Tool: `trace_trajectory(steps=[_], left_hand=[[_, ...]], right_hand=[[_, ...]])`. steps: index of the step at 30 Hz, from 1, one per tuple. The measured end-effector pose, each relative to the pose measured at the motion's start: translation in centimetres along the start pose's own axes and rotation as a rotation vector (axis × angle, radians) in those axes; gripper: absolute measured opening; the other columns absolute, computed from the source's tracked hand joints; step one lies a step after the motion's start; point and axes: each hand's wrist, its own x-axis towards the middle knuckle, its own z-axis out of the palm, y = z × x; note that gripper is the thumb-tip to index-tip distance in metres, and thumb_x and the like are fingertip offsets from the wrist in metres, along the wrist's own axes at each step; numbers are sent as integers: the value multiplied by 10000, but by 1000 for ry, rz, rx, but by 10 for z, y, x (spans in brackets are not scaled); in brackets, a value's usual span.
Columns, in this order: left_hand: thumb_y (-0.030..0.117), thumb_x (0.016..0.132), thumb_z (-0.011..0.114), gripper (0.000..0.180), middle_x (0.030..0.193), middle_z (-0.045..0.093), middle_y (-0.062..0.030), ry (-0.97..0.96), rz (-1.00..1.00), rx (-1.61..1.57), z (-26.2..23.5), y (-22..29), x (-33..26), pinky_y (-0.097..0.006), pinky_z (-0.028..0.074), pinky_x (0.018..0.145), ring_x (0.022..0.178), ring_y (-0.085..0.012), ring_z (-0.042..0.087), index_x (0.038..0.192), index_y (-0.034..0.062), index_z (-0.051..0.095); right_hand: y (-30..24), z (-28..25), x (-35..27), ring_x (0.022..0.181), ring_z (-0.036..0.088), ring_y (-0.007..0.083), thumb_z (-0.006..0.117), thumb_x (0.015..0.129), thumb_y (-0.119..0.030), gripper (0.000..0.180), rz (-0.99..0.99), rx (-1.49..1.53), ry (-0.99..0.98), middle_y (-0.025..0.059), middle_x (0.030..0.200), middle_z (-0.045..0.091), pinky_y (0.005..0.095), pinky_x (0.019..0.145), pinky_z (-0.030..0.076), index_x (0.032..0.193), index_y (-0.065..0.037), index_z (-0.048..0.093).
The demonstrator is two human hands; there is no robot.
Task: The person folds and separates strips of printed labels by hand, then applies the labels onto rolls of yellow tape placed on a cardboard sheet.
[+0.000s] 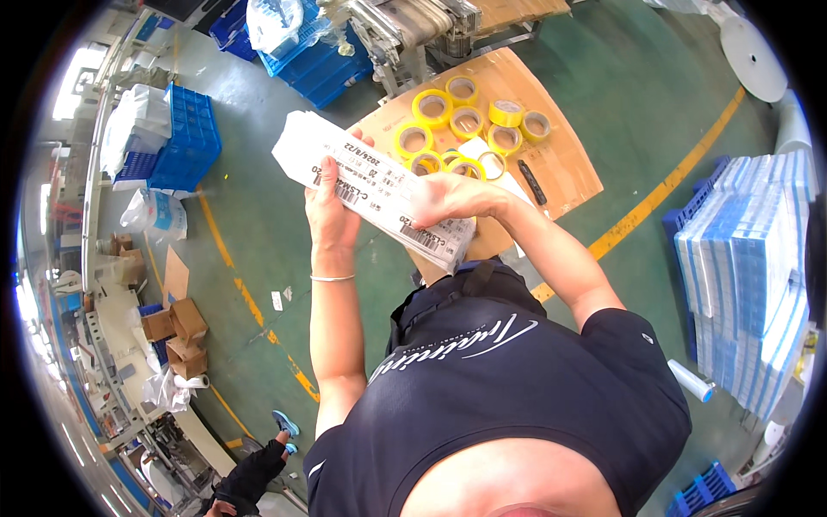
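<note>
A thick stack of white printed labels (362, 175) with barcodes spans between my two hands, tilted down to the right. My left hand (333, 211) grips its left half, thumb on top and fingers behind the far edge. My right hand (446, 196) is closed on the right half, its fingertips slightly blurred on the printed face. Beyond the stack, several yellow rolls of packing tape (432, 108) rest on a cardboard-covered table (551, 86). A black marker-like tool (532, 182) lies right of the tape rolls, near some white paper.
A conveyor-like machine (409, 26) stands behind the table. Blue crates (194, 138) are at the left and back. A tall stack of blue-and-white packs (741, 276) stands at the right. Cardboard boxes (185, 327) and another person (254, 474) are at lower left.
</note>
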Motion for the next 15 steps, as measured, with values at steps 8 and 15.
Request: trace_trajectory(steps=[8, 15], left_hand=[[171, 977, 479, 471, 1302, 515, -254, 77, 33, -96, -39, -5, 22, -499, 459, 1002, 1188, -398, 523, 1379, -20, 327], [149, 978, 466, 463, 1359, 459, -260, 59, -23, -122, -69, -24, 34, -506, 433, 1026, 1211, -402, 502, 1391, 9, 310]], right_hand=[[52, -26, -23, 893, 640, 112, 765, 788, -257, 384, 242, -193, -17, 54, 983, 701, 249, 810, 494, 1075, -18, 677], [81, -44, -53, 857, 643, 106, 760, 794, -225, 397, 407, -101, 24, 69, 968, 700, 258, 787, 509, 1087, 22, 652]])
